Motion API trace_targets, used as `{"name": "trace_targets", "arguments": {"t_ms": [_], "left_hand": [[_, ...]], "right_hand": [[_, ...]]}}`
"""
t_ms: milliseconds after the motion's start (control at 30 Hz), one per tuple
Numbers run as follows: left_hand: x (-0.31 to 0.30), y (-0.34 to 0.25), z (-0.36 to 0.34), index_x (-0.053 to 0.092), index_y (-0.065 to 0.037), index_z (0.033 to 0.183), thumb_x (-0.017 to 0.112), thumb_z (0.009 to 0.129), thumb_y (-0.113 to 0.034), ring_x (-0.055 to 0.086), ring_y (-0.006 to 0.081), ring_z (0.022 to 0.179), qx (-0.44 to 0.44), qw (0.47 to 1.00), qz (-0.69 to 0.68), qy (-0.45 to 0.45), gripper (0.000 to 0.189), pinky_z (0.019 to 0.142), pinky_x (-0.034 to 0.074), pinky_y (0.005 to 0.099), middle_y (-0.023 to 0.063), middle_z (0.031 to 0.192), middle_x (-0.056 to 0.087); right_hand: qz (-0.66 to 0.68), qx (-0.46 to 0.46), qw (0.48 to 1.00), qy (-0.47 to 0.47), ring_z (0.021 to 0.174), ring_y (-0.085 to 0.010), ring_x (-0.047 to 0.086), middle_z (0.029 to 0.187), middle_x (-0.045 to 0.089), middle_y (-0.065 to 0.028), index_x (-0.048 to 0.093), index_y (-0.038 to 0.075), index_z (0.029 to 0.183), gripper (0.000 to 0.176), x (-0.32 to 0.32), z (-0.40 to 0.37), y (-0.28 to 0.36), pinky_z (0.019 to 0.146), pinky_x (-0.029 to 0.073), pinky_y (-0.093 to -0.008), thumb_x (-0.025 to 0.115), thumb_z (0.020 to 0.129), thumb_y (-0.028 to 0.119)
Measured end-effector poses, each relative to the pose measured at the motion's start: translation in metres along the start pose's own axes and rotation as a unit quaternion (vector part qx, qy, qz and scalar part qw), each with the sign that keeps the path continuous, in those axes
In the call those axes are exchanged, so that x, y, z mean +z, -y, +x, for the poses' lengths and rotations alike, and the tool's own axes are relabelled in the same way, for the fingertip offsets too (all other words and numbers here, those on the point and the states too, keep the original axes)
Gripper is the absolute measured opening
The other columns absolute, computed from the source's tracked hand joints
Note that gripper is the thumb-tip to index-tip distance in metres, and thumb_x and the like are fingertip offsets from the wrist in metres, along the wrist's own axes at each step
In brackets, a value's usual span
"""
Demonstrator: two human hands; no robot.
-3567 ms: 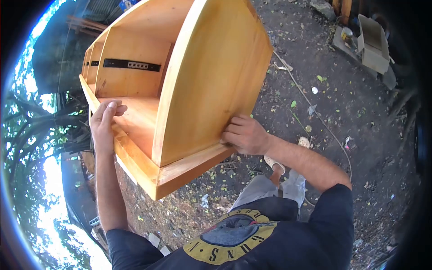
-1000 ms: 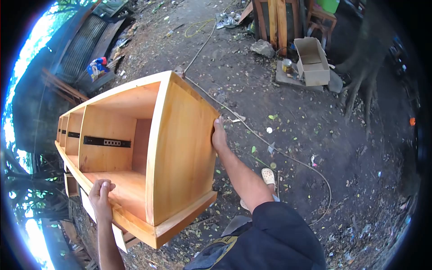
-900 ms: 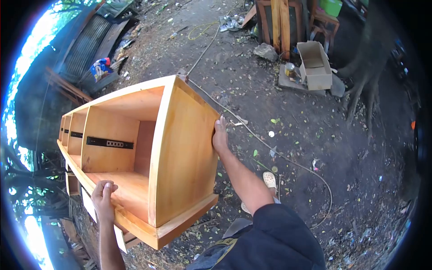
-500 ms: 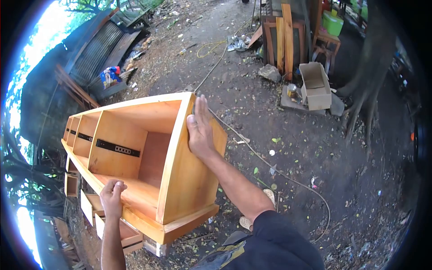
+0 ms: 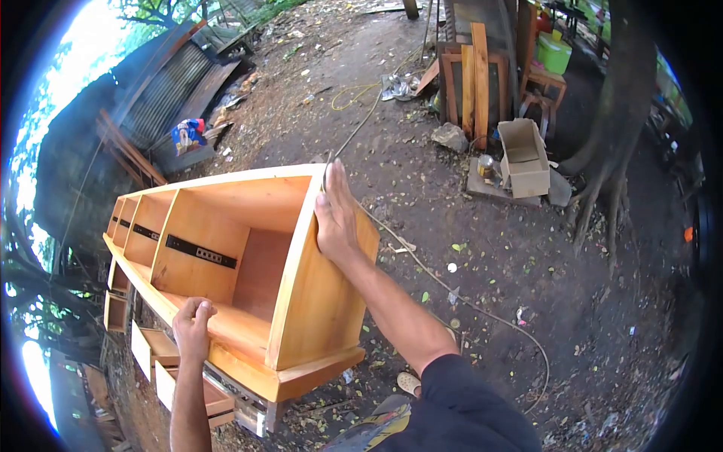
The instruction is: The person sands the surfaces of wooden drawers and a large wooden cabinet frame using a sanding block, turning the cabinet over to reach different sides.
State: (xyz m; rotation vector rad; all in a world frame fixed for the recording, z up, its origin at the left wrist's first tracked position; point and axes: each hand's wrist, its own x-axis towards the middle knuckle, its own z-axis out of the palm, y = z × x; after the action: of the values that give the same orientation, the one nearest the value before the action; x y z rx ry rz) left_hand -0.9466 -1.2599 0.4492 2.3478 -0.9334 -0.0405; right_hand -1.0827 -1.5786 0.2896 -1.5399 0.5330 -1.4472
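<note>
A long wooden cabinet frame with open compartments runs from the centre to the left. A black metal drawer slide is fixed on an inner divider. My right hand lies with its fingers stretched along the outside of the near end panel, close to the top corner. My left hand is closed at the lower front edge of the cabinet; whether it grips the edge is hidden. Below and left of the cabinet are wooden drawers, partly behind my left forearm.
A cable snakes over the dirt ground on the right. Further back are a cardboard box, a stone, upright planks and a tree trunk. Corrugated sheets lie at the upper left.
The view has shifted slightly. My right hand remains against the end panel and my left hand at the front edge, with little visible movement.
</note>
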Motion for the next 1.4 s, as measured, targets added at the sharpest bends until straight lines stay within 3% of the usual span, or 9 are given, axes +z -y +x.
{"name": "trace_targets", "arguments": {"t_ms": [367,433,600,767,833,1000,1100,1267,1400], "left_hand": [[-0.001,-0.001,0.002,0.074,0.003,0.098,0.063,0.105,-0.021,0.074,0.018,0.084,0.014,1.0,0.016,0.002,0.027,0.082,0.058,0.033,0.0106,0.085,0.076],[-0.001,-0.007,0.002,0.074,0.004,0.099,0.064,0.103,-0.021,0.074,0.0187,0.083,0.016,1.0,0.015,0.002,0.026,0.082,0.057,0.0338,0.0114,0.084,0.076],[-0.001,-0.008,0.0,0.074,0.004,0.099,0.065,0.102,-0.02,0.074,0.019,0.083,0.009,1.0,0.015,-0.003,0.026,0.082,0.056,0.0344,0.0118,0.084,0.077],[-0.001,-0.007,0.001,0.074,0.004,0.099,0.064,0.102,-0.021,0.074,0.019,0.084,0.007,1.0,0.016,0.0,0.026,0.083,0.056,0.0346,0.0117,0.085,0.077],[-0.001,-0.01,0.0,0.074,0.003,0.1,0.065,0.102,-0.021,0.073,0.0191,0.084,0.009,1.0,0.013,-0.001,0.026,0.083,0.056,0.0345,0.0117,0.085,0.077],[-0.001,-0.01,-0.002,0.074,0.003,0.1,0.065,0.102,-0.021,0.074,0.0194,0.085,0.011,1.0,0.01,-0.005,0.026,0.084,0.056,0.0345,0.0117,0.086,0.077],[0.0,-0.008,0.001,0.074,0.004,0.1,0.064,0.102,-0.021,0.074,0.0196,0.085,0.005,1.0,0.005,-0.008,0.026,0.084,0.056,0.0347,0.0119,0.086,0.077],[-0.001,-0.006,0.001,0.074,0.004,0.1,0.064,0.102,-0.021,0.074,0.0199,0.085,-0.004,1.0,0.022,0.0,0.027,0.085,0.057,0.0349,0.0122,0.087,0.078],[-0.001,-0.01,0.001,0.074,0.004,0.101,0.064,0.102,-0.021,0.074,0.0196,0.085,0.006,1.0,0.02,0.001,0.027,0.085,0.057,0.0349,0.012,0.087,0.078]], "right_hand": [[0.018,-0.082,0.991,0.107,0.166,-0.0476,0.014,0.179,0.016,-0.0265,0.019,0.0,0.172,0.071,-0.015,-0.153,0.081,0.133,0.011,-0.0604,0.047,0.111,0.021],[0.018,-0.129,0.99,0.053,0.166,-0.0466,0.011,0.18,0.013,-0.0261,0.016,0.0,0.173,0.069,-0.004,-0.099,0.05,0.133,0.009,-0.0591,0.044,0.112,0.02],[-0.036,-0.06,0.997,0.008,0.167,-0.0446,0.005,0.181,0.008,-0.0255,0.014,0.001,0.173,0.069,0.005,-0.009,0.005,0.134,0.005,-0.056,0.041,0.111,0.014],[0.017,-0.154,0.982,0.105,0.167,-0.0444,0.011,0.181,0.013,-0.024,0.017,0.001,0.173,0.074,-0.003,-0.145,0.098,0.133,0.004,-0.0612,0.047,0.11,0.025],[0.009,-0.131,0.982,0.134,0.167,-0.0446,0.013,0.18,0.014,-0.0246,0.018,0.001,0.173,0.076,-0.012,-0.151,0.096,0.132,0.005,-0.0629,0.048,0.109,0.028],[-0.033,-0.045,0.998,0.032,0.168,-0.0418,0.005,0.181,0.01,-0.0241,0.014,0.0,0.173,0.07,-0.001,0.0,0.009,0.134,0.002,-0.0548,0.04,0.111,0.019],[-0.039,-0.085,0.995,0.016,0.168,-0.0429,0.006,0.181,0.01,-0.0235,0.013,0.002,0.174,0.07,0.004,-0.02,0.011,0.134,0.004,-0.0542,0.041,0.112,0.02],[0.043,-0.105,0.977,0.181,0.168,-0.042,0.009,0.181,0.013,-0.0224,0.019,0.005,0.174,0.075,-0.022,-0.185,0.095,0.132,0.006,-0.0617,0.047,0.11,0.032],[0.002,-0.099,0.99,0.096,0.168,-0.0426,0.01,0.181,0.014,-0.0226,0.02,0.006,0.174,0.069,-0.011,-0.094,0.032,0.133,0.006,-0.0573,0.042,0.112,0.028]]}}
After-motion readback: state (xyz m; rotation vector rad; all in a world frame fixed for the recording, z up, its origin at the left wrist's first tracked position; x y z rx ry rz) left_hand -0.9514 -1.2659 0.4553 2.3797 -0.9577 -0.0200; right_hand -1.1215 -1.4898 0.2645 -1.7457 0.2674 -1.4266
